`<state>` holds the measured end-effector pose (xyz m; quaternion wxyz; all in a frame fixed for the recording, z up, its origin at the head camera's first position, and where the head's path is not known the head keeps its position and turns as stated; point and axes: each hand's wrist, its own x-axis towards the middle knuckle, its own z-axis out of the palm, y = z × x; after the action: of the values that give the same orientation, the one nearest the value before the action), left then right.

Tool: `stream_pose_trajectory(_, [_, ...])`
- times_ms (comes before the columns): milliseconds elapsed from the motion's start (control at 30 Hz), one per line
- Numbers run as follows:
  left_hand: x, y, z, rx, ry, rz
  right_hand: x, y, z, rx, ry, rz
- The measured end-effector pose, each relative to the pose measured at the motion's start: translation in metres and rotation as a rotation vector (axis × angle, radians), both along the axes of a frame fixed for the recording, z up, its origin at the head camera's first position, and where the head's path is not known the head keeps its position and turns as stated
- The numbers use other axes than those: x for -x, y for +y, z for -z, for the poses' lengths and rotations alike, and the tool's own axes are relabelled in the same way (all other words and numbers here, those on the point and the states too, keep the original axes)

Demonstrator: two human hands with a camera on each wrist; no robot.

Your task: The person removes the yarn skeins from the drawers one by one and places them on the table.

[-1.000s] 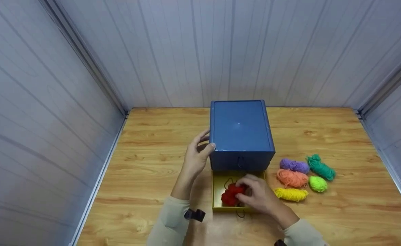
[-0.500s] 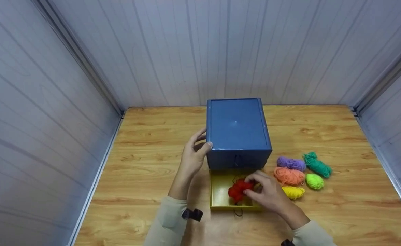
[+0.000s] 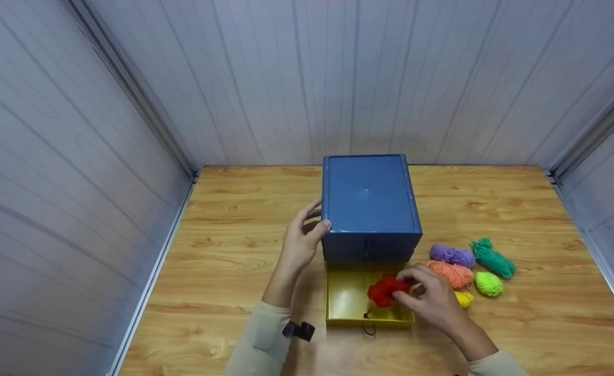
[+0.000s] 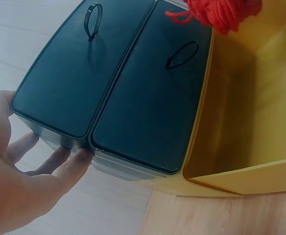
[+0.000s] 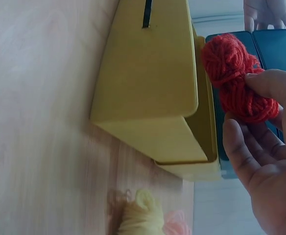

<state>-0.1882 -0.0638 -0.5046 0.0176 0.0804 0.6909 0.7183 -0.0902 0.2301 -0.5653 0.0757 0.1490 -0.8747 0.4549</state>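
Observation:
My right hand pinches a tied skein of red yarn between thumb and fingers, over the right part of the pulled-out yellow drawer. In the right wrist view the red skein shows cinched at its middle, above the drawer's rim. That drawer is the lowest of a blue drawer cabinet. Two dark blue drawers above it are closed, each with a black loop pull. My left hand rests against the cabinet's left side near the front corner, fingers spread along the side and thumb at the top edge.
Right of the cabinet lie purple, green, coral and lime yarn bundles. A yellow bundle is partly hidden by my right hand. Pale panel walls enclose the wooden tabletop.
My right hand has drawn the red yarn up and rightward from the yellow drawer's middle, uncovering the drawer's floor. The left hand has stayed against the cabinet.

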Motion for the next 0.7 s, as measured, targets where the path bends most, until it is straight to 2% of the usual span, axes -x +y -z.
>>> stream_pose_trajectory(367, [-0.001,-0.001,-0.001,0.022,0.002,-0.01,-0.004,0.019,-0.003,0.042,-0.032,0.097])
stream_pose_trajectory(700, [-0.001,-0.001,-0.001,0.01,-0.006,0.003,-0.005,0.042,-0.005,0.025,-0.021,0.19])
